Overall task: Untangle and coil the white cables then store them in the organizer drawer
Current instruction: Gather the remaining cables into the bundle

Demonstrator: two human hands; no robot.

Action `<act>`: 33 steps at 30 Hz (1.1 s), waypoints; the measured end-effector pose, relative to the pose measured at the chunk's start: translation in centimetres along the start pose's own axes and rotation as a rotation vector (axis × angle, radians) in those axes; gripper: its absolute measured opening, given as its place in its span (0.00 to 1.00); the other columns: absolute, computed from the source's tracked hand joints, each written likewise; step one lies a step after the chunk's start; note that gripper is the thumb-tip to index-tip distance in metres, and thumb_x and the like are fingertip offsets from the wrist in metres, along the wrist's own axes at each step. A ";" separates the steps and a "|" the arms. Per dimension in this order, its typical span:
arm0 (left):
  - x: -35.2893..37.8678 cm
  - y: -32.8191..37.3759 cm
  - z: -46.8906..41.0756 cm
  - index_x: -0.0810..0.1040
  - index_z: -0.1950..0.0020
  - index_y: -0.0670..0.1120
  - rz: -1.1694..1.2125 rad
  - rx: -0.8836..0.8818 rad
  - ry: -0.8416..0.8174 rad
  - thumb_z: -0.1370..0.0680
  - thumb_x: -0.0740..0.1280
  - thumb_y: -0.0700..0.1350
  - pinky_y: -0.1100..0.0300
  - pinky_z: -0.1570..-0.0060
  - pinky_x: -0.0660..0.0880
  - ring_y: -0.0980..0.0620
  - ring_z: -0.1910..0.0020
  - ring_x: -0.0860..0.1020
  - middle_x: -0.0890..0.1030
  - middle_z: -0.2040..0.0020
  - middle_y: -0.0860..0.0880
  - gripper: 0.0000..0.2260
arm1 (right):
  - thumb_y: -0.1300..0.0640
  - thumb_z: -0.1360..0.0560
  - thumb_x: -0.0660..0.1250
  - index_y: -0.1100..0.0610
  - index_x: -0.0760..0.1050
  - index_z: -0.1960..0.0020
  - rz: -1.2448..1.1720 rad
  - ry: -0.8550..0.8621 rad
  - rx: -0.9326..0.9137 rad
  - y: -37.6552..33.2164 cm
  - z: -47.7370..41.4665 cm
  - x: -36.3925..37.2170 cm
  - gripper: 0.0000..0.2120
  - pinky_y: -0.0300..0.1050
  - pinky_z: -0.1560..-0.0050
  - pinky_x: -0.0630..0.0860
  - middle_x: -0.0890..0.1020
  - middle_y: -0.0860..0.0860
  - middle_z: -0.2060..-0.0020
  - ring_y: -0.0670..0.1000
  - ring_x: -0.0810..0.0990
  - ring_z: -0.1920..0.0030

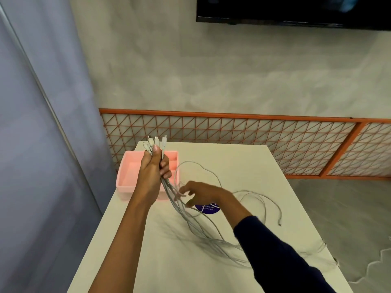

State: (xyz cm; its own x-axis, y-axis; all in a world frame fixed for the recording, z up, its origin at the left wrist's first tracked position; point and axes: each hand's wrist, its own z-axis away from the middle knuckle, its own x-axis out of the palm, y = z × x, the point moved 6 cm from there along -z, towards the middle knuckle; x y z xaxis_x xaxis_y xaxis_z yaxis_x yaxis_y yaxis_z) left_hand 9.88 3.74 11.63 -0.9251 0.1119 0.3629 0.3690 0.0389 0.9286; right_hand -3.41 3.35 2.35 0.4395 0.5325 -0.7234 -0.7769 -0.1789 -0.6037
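Sleeve of dark navy fabric covers the right forearm, which enters from the lower right. We see it cross the flat white counter.

1. Thin white cables lie in long loose loops on the near and right part of the counter. They gather into one bundle that rises toward the left. One free plug end rests on the counter at the right, apart from the bundle.
2. The right grip is released. Its fingers are spread and loosely bent, and the fingertips touch the strands where the bundle leaves the counter. Motion blur hides finer detail here.
3. A round purple sticker lies on the counter, partly under the right grip.
4. The left grip, on a bare forearm, is raised and clenched around the upper part of the bundle. We note several white connector plugs standing up out of the fist.
5. Behind the left grip, a pink plastic organizer drawer sits on the far left corner of the counter. We see no cable inside it.

Beyond the counter runs an orange lattice rail along a pale wall. A black screen is mounted above. A grey-blue curtain hangs at the left.
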 end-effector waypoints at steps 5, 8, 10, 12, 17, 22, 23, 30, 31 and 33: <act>-0.7 1.0 0.2 0.63 0.60 0.46 0.001 0.044 0.028 0.16 0.52 0.49 0.69 0.79 0.58 0.60 0.78 0.60 0.65 0.74 0.55 0.14 | 0.57 0.22 0.66 0.62 0.77 0.52 -0.131 0.387 0.104 5.7 -0.3 2.6 0.08 0.36 0.57 0.66 0.72 0.55 0.59 0.49 0.70 0.58; -1.9 1.6 0.2 0.62 0.61 0.47 -0.024 0.079 0.080 0.15 0.52 0.48 0.69 0.79 0.57 0.61 0.78 0.59 0.65 0.75 0.56 0.15 | 0.58 0.25 0.69 0.64 0.79 0.50 -0.206 0.430 0.141 7.1 0.9 1.0 0.08 0.29 0.62 0.66 0.72 0.51 0.62 0.51 0.71 0.56; -2.6 1.8 0.1 0.61 0.62 0.48 -0.037 0.093 0.108 0.15 0.51 0.48 0.68 0.78 0.55 0.61 0.79 0.59 0.64 0.76 0.57 0.16 | 0.58 0.31 0.76 0.56 0.78 0.60 -0.182 0.403 0.152 7.8 1.5 -0.9 0.07 0.34 0.60 0.69 0.74 0.51 0.62 0.51 0.74 0.56; -3.3 1.8 -0.1 0.61 0.62 0.48 -0.025 0.098 0.131 0.15 0.51 0.48 0.68 0.78 0.55 0.61 0.79 0.59 0.64 0.76 0.57 0.15 | 0.55 0.37 0.81 0.50 0.72 0.66 -0.125 0.386 0.198 8.5 2.0 -2.6 0.16 0.42 0.54 0.73 0.73 0.51 0.57 0.49 0.74 0.57; -4.3 1.4 -0.6 0.61 0.62 0.48 0.014 0.082 0.184 0.15 0.52 0.48 0.68 0.79 0.55 0.61 0.79 0.59 0.64 0.76 0.57 0.15 | 0.47 0.32 0.75 0.55 0.73 0.66 -0.269 0.627 0.181 7.8 4.2 -6.9 0.15 0.38 0.57 0.66 0.73 0.50 0.57 0.48 0.73 0.56; -4.5 1.0 -0.8 0.61 0.61 0.48 0.016 0.072 0.218 0.16 0.53 0.49 0.69 0.79 0.56 0.61 0.79 0.59 0.64 0.76 0.58 0.15 | 0.45 0.34 0.75 0.57 0.80 0.64 -0.172 0.965 0.041 5.1 6.8 -11.1 0.15 0.36 0.51 0.67 0.71 0.51 0.55 0.49 0.70 0.49; -4.6 1.0 -0.8 0.61 0.61 0.48 0.023 0.072 0.223 0.16 0.53 0.49 0.69 0.79 0.56 0.61 0.79 0.59 0.64 0.76 0.58 0.14 | 0.43 0.35 0.76 0.57 0.78 0.64 -0.199 1.021 0.040 4.8 7.4 -11.8 0.17 0.33 0.54 0.67 0.70 0.51 0.55 0.48 0.70 0.50; -5.1 1.4 -0.7 0.62 0.60 0.48 0.045 0.087 0.282 0.16 0.54 0.49 0.69 0.80 0.56 0.61 0.79 0.59 0.64 0.77 0.58 0.13 | 0.32 0.26 0.57 0.54 0.73 0.55 -0.383 1.232 0.463 9.5 9.7 -11.3 0.24 0.50 0.59 0.79 0.81 0.54 0.64 0.56 0.81 0.63; -5.5 1.5 -0.6 0.63 0.60 0.49 0.048 0.093 0.301 0.16 0.54 0.49 0.69 0.79 0.56 0.61 0.79 0.59 0.64 0.77 0.59 0.13 | 0.35 0.23 0.56 0.55 0.73 0.51 -0.493 1.223 0.523 10.8 10.0 -10.4 0.23 0.51 0.58 0.80 0.82 0.56 0.63 0.56 0.82 0.64; -6.5 1.7 -0.5 0.64 0.59 0.50 0.057 0.108 0.343 0.16 0.54 0.50 0.69 0.79 0.57 0.62 0.78 0.59 0.64 0.77 0.59 0.13 | 0.48 0.19 0.58 0.58 0.72 0.47 -0.853 1.222 0.533 12.7 10.8 -8.9 0.13 0.46 0.64 0.77 0.81 0.57 0.58 0.52 0.79 0.67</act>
State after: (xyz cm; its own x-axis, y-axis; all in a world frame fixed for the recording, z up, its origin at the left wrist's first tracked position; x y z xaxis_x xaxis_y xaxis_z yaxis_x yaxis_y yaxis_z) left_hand 16.44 2.55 10.87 -0.8724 -0.2217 0.4356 0.4113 0.1486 0.8993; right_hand -22.05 5.26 4.77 0.6903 -0.6868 -0.2278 -0.0684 0.2515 -0.9654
